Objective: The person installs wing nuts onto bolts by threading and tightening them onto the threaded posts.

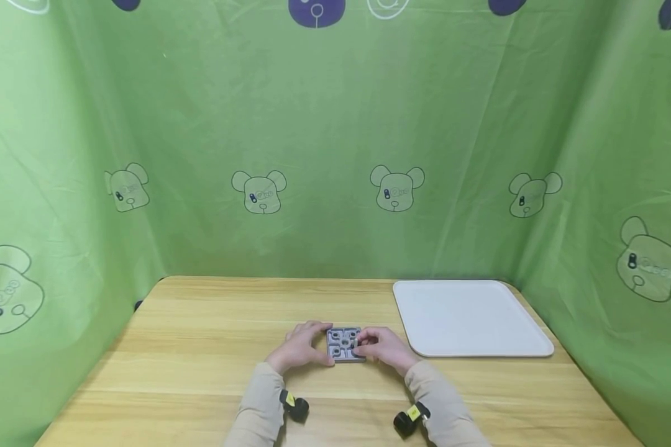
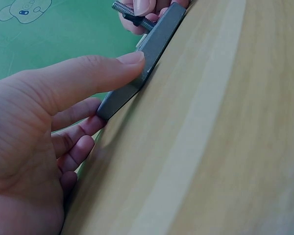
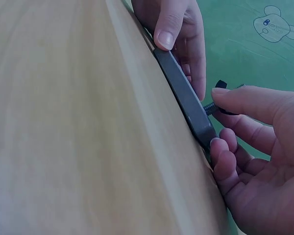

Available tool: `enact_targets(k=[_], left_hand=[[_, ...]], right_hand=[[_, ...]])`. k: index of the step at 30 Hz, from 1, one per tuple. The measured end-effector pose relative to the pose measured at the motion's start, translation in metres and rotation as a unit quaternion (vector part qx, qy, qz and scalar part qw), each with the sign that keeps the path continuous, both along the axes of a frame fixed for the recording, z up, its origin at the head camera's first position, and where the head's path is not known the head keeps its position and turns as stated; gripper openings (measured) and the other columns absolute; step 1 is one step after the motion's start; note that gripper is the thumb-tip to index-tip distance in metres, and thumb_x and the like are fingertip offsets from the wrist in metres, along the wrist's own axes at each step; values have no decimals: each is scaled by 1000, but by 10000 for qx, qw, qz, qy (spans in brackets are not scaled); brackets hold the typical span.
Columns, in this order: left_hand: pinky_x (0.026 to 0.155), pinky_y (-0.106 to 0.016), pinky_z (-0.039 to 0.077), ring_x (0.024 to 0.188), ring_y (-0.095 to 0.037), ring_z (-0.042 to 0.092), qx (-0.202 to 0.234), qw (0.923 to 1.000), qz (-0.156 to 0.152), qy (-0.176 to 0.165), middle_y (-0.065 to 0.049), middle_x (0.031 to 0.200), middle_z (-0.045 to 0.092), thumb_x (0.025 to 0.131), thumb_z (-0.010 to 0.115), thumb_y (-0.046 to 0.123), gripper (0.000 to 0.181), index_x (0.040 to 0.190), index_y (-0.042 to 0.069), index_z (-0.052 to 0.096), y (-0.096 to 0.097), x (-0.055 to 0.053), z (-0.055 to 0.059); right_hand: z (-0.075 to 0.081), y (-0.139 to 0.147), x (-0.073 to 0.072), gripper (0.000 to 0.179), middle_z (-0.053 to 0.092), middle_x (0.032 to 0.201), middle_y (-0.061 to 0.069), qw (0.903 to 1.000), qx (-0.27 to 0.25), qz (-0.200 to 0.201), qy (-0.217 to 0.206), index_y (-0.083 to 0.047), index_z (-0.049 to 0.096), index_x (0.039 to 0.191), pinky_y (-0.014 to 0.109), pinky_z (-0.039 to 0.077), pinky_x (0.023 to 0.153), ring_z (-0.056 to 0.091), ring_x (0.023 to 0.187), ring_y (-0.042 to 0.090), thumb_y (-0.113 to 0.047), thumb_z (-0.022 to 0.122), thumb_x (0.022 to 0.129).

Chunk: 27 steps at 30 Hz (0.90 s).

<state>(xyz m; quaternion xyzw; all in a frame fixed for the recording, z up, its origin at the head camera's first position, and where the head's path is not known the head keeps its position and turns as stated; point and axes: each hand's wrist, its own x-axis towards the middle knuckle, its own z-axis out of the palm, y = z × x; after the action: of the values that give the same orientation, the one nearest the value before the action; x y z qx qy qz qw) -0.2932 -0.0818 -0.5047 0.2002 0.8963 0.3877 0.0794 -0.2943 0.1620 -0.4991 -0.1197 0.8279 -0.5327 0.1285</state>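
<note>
A grey square plate [image 1: 345, 343] with round holes and raised ribs lies between both hands on the table. My left hand [image 1: 300, 347] grips its left side, thumb on the near edge and fingertips at the far corner. In the left wrist view, the thumb [image 2: 131, 58] presses the plate's dark side. A threaded bolt [image 2: 149, 24] stands up from the plate's right part, with a dark nut-like piece [image 3: 221, 85] around it. My right hand [image 1: 384, 346] pinches this bolt and dark piece between thumb and forefinger. Its other fingers curl beside the plate's right corner, partly hiding the bolt.
A white tray [image 1: 470, 316] lies at the table's back right, just beyond the right hand. Wood-grain tabletop [image 1: 212, 341] extends around the plate. Green curtains [image 1: 324, 124] with bear prints enclose the back and sides. Each sleeve carries a small black wrist camera [image 1: 297, 408].
</note>
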Motion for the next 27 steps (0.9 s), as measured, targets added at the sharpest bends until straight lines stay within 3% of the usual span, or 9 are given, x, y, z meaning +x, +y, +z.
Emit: enact_targets(k=[8,14,19,27], left_hand=[[111,-63,24,136,-35,38,-12,10000,9,-7,-12,148,46,68,82,38,87,144,17,47,0,1,0],[110,-62,24,136,-35,38,-43,10000,5,5,-12,148,46,67,82,39,87,144,17,46,0,1,0],[111,-63,24,136,-35,38,-39,10000,18,9,-11,148,47,67,82,39,87,144,17,47,1,1,-1],[111,-62,24,136,-34,38,-45,10000,39,24,-12,148,46,67,82,39,88,144,17,47,0,0,1]], right_hand=[[0,-1,1,25,58,80,1,10000,-58,-5,-13,0,64,95,20,43,53,50,68,12,-13,76,77],[-2,8,-2,29,58,81,0,9992,-96,380,20,3,63,99,21,46,57,52,69,10,-14,75,80],[0,14,-4,27,60,87,1,9976,-255,640,-113,5,63,104,23,49,62,55,70,11,-13,67,84],[0,16,-4,26,63,96,11,9972,-338,655,-76,5,64,104,23,46,65,53,80,13,-11,57,85]])
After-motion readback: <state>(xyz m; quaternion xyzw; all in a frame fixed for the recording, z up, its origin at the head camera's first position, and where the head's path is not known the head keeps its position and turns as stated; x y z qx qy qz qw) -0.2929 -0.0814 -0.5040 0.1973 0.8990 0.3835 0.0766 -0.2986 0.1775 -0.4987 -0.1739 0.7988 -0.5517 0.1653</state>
